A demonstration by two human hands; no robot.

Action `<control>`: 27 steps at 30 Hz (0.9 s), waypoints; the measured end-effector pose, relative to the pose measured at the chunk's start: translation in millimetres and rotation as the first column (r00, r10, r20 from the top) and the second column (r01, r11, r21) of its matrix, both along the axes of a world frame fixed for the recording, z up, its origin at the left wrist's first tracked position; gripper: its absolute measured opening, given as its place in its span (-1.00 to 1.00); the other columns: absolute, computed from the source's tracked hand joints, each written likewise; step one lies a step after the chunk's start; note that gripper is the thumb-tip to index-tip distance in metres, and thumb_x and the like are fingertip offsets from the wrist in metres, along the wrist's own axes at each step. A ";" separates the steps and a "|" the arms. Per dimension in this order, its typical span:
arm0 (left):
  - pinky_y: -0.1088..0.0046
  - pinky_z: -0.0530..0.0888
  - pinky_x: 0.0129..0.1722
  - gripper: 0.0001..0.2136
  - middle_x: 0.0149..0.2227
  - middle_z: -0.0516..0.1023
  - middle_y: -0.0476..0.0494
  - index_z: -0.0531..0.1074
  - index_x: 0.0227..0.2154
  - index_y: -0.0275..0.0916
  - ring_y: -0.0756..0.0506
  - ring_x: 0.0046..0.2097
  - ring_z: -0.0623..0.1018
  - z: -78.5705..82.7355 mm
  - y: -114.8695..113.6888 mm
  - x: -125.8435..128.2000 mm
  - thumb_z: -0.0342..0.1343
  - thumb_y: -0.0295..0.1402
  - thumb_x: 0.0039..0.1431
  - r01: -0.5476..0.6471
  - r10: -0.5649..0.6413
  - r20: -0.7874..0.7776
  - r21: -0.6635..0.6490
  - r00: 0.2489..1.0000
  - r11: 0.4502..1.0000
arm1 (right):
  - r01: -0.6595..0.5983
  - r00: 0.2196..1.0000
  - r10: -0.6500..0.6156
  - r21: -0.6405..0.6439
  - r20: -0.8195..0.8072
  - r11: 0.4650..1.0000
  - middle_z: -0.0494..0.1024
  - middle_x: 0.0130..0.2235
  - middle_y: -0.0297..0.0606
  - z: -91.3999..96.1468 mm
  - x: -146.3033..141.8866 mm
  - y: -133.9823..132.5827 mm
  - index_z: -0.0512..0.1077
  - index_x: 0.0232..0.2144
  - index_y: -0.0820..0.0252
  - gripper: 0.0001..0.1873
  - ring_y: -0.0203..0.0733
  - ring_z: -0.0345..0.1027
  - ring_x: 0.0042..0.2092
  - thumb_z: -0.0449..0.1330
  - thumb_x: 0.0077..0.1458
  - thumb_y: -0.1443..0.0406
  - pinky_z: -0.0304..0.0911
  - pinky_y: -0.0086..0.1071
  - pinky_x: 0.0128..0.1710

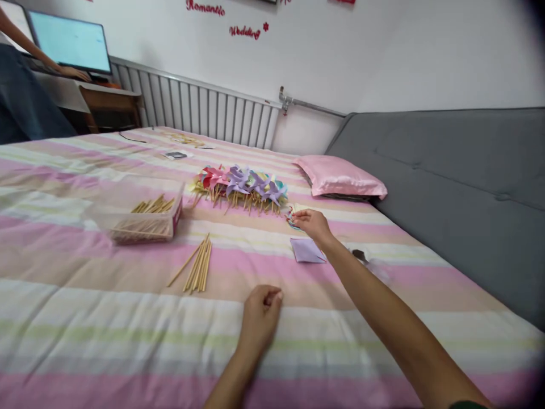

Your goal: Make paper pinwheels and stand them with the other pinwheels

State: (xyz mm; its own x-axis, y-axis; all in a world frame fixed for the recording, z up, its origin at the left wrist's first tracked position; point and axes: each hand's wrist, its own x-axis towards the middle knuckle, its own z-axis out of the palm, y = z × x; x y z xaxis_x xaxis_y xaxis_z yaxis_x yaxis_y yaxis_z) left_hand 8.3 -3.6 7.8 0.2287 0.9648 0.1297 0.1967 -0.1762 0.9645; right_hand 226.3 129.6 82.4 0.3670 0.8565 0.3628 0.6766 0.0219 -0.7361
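Observation:
My right hand (313, 223) is stretched forward, its fingers pinched at a small heap of colourful bits (293, 220). What lies between the fingertips is too small to name. Nearer to me, my left hand (260, 312) rests low over the striped bedspread, fingers curled in against the thumb. The inside of that hand is hidden. A stack of light purple paper squares (307, 250) lies just below my right hand. Finished paper pinwheels (242, 184) on sticks, in purple, red, yellow and blue, are bunched beyond it. Loose wooden sticks (198, 266) lie to the left of my left hand.
A clear plastic box (145, 227) of more sticks stands on the left. A pink pillow (343, 176) lies by the grey headboard (451, 170). Crumpled clear plastic (374, 267) sits beside my right forearm. Another person's hand (74, 72) rests near a monitor (70, 41).

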 end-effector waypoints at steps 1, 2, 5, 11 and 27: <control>0.45 0.35 -0.42 -0.79 -0.40 0.51 -0.15 0.50 -0.36 -0.29 -0.07 -0.38 0.47 -0.1 -0.9 1.0 0.04 -0.27 0.08 -0.014 0.014 -0.004 0.017 1.000 1.000 | -0.007 1.000 0.007 -0.019 0.024 1.000 0.61 -0.34 -0.29 -2.6 6.0 -20.4 0.50 -0.33 0.19 -0.79 -0.24 0.49 -0.33 0.24 -0.14 0.37 0.37 -0.42 -0.31; 0.45 0.35 -0.42 -0.78 -0.40 0.51 -0.15 0.50 -0.36 -0.29 -0.07 -0.38 0.48 0.0 -2.0 1.9 0.04 -0.27 0.08 -0.026 0.026 -0.011 0.031 1.000 0.999 | -0.007 0.999 0.009 -0.040 0.053 0.999 0.61 -0.32 -0.28 -6.5 11.1 -40.5 0.50 -0.32 0.19 -0.77 -0.24 0.49 -0.32 0.23 -0.15 0.39 0.36 -0.40 -0.28; 0.44 0.37 -0.42 -0.78 -0.40 0.52 -0.16 0.49 -0.38 -0.29 -0.08 -0.39 0.48 1.4 -5.5 4.8 0.04 -0.26 0.09 -0.066 0.067 -0.007 0.065 0.998 0.996 | 0.029 0.990 -0.015 -0.094 0.138 0.995 0.61 -0.28 -0.23 -24.6 20.2 -90.8 0.50 -0.31 0.18 -0.73 -0.15 0.49 -0.27 0.24 -0.17 0.39 0.35 -0.29 -0.20; 0.42 0.40 -0.40 -0.78 -0.36 0.52 -0.19 0.49 -0.37 -0.31 -0.08 -0.37 0.50 3.1 -10.4 7.9 0.06 -0.25 0.09 -0.108 0.114 -0.037 0.127 0.993 0.986 | 0.116 0.964 -0.092 -0.084 0.249 0.990 0.54 -0.07 -0.14 -60.7 21.1 -120.1 0.48 -0.15 0.18 -0.65 -0.03 0.37 -0.04 0.20 -0.06 0.33 0.23 -0.17 -0.01; 0.39 0.42 -0.36 -0.82 -0.33 0.51 -0.17 0.48 -0.40 -0.27 -0.06 -0.38 0.48 8.0 -12.2 10.6 0.04 -0.29 0.10 -0.081 0.106 -0.112 0.205 0.988 0.975 | 0.162 0.946 -0.148 -0.027 0.289 0.986 0.58 -0.16 -0.24 -91.1 25.1 -108.5 0.54 -0.26 0.11 -0.71 -0.11 0.34 -0.11 0.02 0.16 0.22 0.18 -0.31 -0.10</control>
State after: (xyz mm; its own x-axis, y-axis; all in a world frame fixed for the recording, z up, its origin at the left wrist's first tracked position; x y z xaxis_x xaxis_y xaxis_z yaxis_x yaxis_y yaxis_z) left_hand 18.8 -15.8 15.8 0.1648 0.9401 0.2985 0.3346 -0.3379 0.8797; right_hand 251.4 21.1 -8.7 0.3838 0.8170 0.4304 0.8506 -0.1314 -0.5092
